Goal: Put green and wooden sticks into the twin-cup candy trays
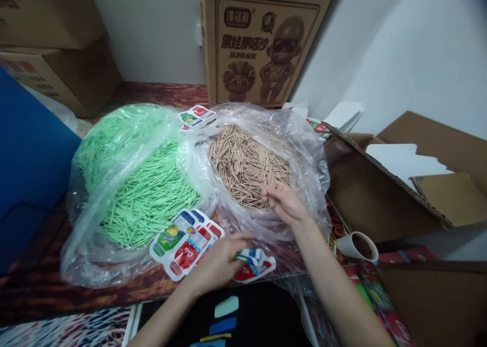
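— Which hand is doing what?

— My right hand [283, 202] is inside the clear plastic bag [310, 149] of thin tan sticks [243, 162], at the near edge of the heap. Its fingertips are drawn together, pinching a few sticks; how many, I cannot tell.

— And the other?

— My left hand [218, 263] rests low on the dark wooden table [76, 296], just in front of that bag. Its fingers curl over a flat printed pouch [254, 268], red, white and blue. I am gripping it, not merely touching it.

— So which step is this?

— I judge it the picking: sticks gathered in one hand, the pouch held ready in the other.

— What does the next move call for?

— I need to lift the pinch clear without dragging loose sticks over the bag's rim, and I need a steady pouch to meet it. Whether the pouch's mouth is open, I cannot tell.

— Anything close by?

— A fan of similar pouches [182, 243] lies just beside my left hand, against a second bag of thin green sticks [148, 195]. A white paper cup [357, 245] lies tipped over to my right.
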Demonstrator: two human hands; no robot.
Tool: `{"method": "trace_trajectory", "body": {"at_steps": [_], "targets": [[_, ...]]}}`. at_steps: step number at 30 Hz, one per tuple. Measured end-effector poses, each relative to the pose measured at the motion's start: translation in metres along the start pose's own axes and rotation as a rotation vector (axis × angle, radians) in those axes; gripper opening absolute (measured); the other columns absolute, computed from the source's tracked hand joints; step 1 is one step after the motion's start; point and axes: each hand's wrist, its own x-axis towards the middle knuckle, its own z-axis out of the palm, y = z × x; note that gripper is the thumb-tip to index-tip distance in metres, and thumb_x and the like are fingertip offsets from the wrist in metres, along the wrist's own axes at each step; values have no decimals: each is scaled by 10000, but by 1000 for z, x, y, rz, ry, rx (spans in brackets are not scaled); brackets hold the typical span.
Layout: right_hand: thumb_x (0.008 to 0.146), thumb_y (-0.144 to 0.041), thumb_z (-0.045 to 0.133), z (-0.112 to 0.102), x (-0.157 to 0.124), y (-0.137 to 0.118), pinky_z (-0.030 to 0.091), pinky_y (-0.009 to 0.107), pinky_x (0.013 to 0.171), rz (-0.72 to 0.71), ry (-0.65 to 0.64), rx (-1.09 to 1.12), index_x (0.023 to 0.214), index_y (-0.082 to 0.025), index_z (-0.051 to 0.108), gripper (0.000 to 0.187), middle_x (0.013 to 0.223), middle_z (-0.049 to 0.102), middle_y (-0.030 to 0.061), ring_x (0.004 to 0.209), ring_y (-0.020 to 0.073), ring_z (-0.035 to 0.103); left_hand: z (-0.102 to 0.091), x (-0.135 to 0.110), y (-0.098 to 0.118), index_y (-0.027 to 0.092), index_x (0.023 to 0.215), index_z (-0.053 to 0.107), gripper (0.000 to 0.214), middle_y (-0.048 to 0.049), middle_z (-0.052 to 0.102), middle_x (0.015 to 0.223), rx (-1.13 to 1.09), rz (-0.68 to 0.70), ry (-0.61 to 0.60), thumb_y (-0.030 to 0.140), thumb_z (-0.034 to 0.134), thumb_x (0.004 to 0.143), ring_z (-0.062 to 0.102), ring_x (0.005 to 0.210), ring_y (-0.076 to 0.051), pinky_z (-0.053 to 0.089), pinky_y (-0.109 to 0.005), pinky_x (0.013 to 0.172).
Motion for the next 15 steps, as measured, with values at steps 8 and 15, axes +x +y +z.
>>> {"method": "trace_trajectory", "body": {"at_steps": [8,15], "targets": [[780,-321,708,18,-58,68,498,222,586,125,-134,42,883,-179,585,215,729,653,-6,606,109,622,10,-16,-15,182,855,717,149,-26,699,918,-195,-196,-34,236,606,772,629,863,-209,455,-281,826],[694,-423,748,-23,-21,101,511,239,542,17,47,-92,852,-187,544,349,681,659,-16,559,127,629,2,-17,-30,188,950,728,247,-10,703,849,-489,-298,191,257,694,716,621,799,-203,476,-276,757]]}}
